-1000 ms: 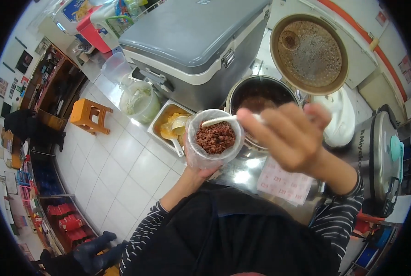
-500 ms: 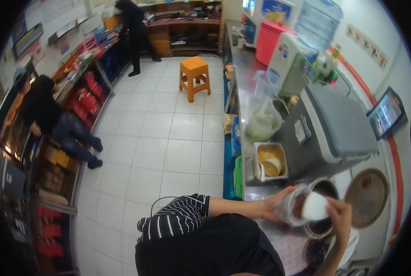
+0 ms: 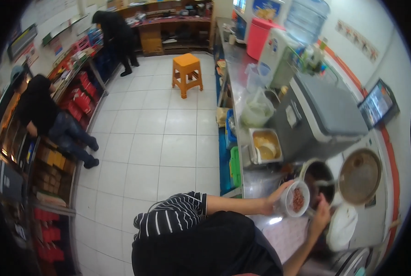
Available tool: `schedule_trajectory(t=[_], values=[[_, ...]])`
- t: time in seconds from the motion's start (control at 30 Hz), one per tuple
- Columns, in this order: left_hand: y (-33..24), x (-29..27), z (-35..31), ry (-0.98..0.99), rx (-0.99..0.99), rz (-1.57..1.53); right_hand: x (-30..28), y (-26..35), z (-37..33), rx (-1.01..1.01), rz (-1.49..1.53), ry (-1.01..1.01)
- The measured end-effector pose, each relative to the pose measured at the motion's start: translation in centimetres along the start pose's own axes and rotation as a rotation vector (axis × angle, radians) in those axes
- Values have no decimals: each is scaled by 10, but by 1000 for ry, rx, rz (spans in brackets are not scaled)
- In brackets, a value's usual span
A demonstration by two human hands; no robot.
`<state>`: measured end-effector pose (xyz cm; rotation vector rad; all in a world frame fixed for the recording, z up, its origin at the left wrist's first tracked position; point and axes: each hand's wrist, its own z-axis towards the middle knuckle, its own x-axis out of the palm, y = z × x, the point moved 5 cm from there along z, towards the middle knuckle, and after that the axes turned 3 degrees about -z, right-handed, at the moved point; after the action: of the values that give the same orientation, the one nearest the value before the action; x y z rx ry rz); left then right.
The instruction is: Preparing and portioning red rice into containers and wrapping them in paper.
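Observation:
My left hand (image 3: 273,202) is wrapped round a clear plastic cup (image 3: 286,204), tilted so its mouth shows. Reddish-brown grains or beans (image 3: 298,200) lie inside it. Beside the cup stands a deep, dark-filled pot (image 3: 312,168). At the pot's near right edge my right hand (image 3: 322,212) has its fingers closed on a white scoop (image 3: 324,183), which is smeared by motion inside the pot. Part of the scoop's handle is hidden by the fingers.
A steel container (image 3: 265,146) of yellowish food stands left of a large grey cooler box (image 3: 320,115). A round brown lid (image 3: 359,175) and a white bag-like item (image 3: 342,226) lie right. Two people work across the room; an orange stool (image 3: 187,69) stands on the floor.
The white scoop has gone from the cup's mouth into the pot with my right hand. The cup is tilted more toward view. The far person in black is now bent over the counter.

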<state>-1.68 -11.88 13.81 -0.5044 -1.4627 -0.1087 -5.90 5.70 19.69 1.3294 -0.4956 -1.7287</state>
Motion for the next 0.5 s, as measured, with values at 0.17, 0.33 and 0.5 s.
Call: schedule_trajectory(t=[0.17, 0.33, 0.5], values=[[77, -37, 23, -46, 64, 201, 44, -63, -119, 551, 765, -235], [109, 9, 41, 367, 648, 1742, 0, -43, -154, 448, 1815, -288], [147, 6, 44, 460, 212, 1556, -84, -58, -212, 288, 1670, -708]])
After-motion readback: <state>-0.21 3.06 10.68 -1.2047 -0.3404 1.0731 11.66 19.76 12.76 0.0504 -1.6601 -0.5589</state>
